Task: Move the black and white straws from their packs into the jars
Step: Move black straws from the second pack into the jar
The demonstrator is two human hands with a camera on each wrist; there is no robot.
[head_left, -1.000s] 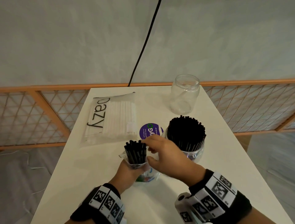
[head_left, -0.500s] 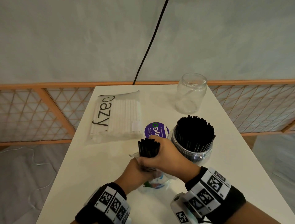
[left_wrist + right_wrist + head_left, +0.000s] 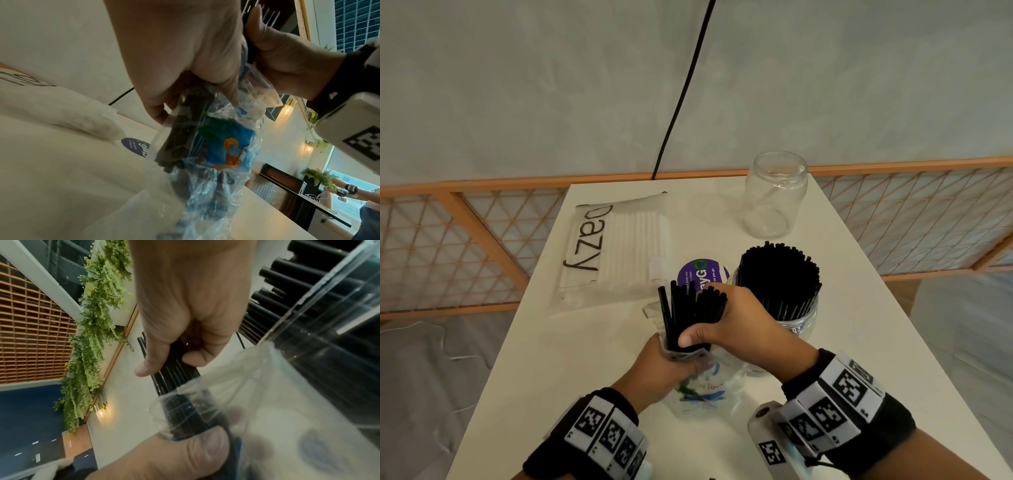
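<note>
My left hand [image 3: 657,370] grips the clear plastic pack [image 3: 702,390] of black straws upright near the table's front. My right hand [image 3: 726,322] is wrapped round the bundle of black straws [image 3: 688,308] sticking out of the pack's top; thumb and fingers pinch it in the right wrist view [image 3: 174,368]. Just right of the hands stands a jar [image 3: 791,318] packed with black straws [image 3: 779,274]. An empty glass jar [image 3: 774,195] stands at the back right. The pack of white straws [image 3: 619,246] lies flat at the back left.
A round purple lid [image 3: 702,274] lies between the white pack and the full jar. The white table [image 3: 551,359] ends close on the left and right; an orange lattice fence [image 3: 448,240] runs behind it. A black cable [image 3: 681,92] hangs down the wall.
My right hand went from touching the straw tips to gripping the bundle, and the straws have risen further out of the pack. The left hand kept its hold on the pack.
</note>
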